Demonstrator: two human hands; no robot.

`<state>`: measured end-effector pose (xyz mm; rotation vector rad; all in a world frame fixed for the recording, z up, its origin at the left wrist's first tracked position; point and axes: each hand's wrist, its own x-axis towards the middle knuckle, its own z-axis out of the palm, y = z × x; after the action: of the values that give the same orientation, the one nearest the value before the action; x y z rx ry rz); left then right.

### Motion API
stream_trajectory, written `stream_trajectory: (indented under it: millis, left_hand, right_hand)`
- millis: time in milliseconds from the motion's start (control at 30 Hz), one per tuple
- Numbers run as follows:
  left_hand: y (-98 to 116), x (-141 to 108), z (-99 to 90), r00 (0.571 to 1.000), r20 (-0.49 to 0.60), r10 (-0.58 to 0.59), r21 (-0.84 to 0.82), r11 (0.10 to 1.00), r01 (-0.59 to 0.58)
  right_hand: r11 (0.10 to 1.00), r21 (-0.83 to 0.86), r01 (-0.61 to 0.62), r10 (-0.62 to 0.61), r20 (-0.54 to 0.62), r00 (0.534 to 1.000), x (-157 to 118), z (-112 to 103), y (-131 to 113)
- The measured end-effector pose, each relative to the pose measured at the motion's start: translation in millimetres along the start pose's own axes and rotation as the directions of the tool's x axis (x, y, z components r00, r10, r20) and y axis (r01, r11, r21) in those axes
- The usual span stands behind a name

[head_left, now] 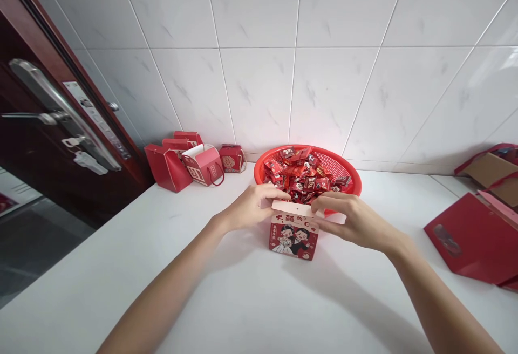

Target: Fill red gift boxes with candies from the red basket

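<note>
A small red candy box (294, 239) with a cartoon bride and groom on its front stands upright on the white table. Its pale top flap (297, 208) is up, between my two hands. My left hand (254, 205) grips the box's top at the left, thumb and fingers curled on the edge. At the right top corner, my right hand (348, 219) has its fingers and thumb closed on the flap and side. Just behind the box sits a red plastic basket (348, 175) filled with red-wrapped candies (301, 173). The inside of the box is hidden from me.
Several red gift boxes (172, 168) stand at the back left by the wall, one a small box with a cord handle (232, 158). Larger red boxes (477, 235) lie at the right edge. A dark red door with a metal handle (60, 111) stands at the left.
</note>
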<state>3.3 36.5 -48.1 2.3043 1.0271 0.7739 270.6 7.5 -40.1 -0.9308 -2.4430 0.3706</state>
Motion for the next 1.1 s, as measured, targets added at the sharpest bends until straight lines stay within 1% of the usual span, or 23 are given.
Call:
stream_trajectory:
  millis: [133, 267, 333, 500, 600, 667, 767, 867, 967, 1033, 1100]
  left_hand:
    - [1, 0, -3.2, 1.000, 0.018, -0.007, -0.003, 1.000, 0.007]
    - [1, -3, -9.4, 0.997, 0.067, 0.035, 0.035, 0.999, -0.037]
    - [-1, -4, -12.3, 0.995, 0.087, 0.040, 0.040, 0.998, -0.043]
    - [-5, -3, -11.1, 0.998, 0.057, -0.037, 0.007, 0.999, 0.037]
    - [-6, -2, -7.7, 0.998, 0.041, -0.042, 0.008, 0.999, 0.042]
    - [-6, -1, -6.3, 0.999, 0.035, -0.038, -0.005, 0.999, 0.038]
    - [-7, -1, -4.7, 0.999, 0.028, -0.035, -0.010, 0.999, 0.035]
    - [-8, -1, -2.6, 0.999, 0.006, -0.032, -0.015, 0.999, 0.032]
    - [-8, 0, -1.1, 0.999, -0.004, -0.040, -0.084, 0.996, 0.040]
    - [-6, 0, -1.1, 0.998, -0.001, -0.062, -0.142, 0.988, 0.061]
    - [-5, 0, -1.5, 0.997, 0.016, -0.081, -0.199, 0.977, 0.083]
  right_hand:
    - [0.999, -0.048, 0.003, -0.007, -0.075, 0.997, 2, 8, 1]
    - [0.985, -0.174, -0.024, 0.011, -0.076, 0.997, 4, 20, 2]
    - [0.978, -0.208, -0.026, 0.010, -0.075, 0.997, 5, 25, 2]
    - [0.980, -0.198, -0.020, 0.001, -0.097, 0.995, 6, 26, 2]
    - [0.987, -0.156, -0.026, 0.010, -0.101, 0.995, 6, 24, 2]
    - [0.995, -0.094, -0.043, 0.034, -0.087, 0.996, 6, 23, 1]
    - [0.994, 0.011, -0.109, 0.110, -0.086, 0.990, 5, 20, 0]
    - [0.988, 0.026, -0.154, 0.156, -0.092, 0.984, 5, 19, 1]
    - [0.988, 0.034, -0.149, 0.151, -0.086, 0.985, 6, 20, 4]
    - [0.980, 0.109, -0.165, 0.175, -0.092, 0.980, 7, 19, 6]
    - [0.959, 0.219, -0.181, 0.206, -0.098, 0.974, 7, 18, 8]
